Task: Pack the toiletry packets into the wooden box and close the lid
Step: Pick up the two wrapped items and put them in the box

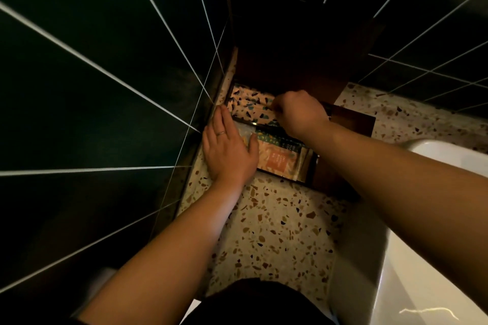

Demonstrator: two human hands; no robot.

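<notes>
Wooden box, lid up, sitting on terrazzo counter w/ packets inside; print unreadable. Left hand lying flat, fingers spread, on box edge; right hand pinching patterned packet. Dark wall tiles, white basin adjoining.

Printed text shows on only two of the packets in the wooden box, and none of it reads with certainty. The orange packet in the near compartment carries a darker orange panel with a few short lines of pale lettering, set sideways to the camera; the letters are too small and blurred to spell out. The dark green packet just behind it bears large white capitals along its edge, partly covered by the right forearm; the visible letters look like "CO" and perhaps "RA" or "BA", but the whole word cannot be told. The patterned packets in the far compartment show no legible writing.
</notes>
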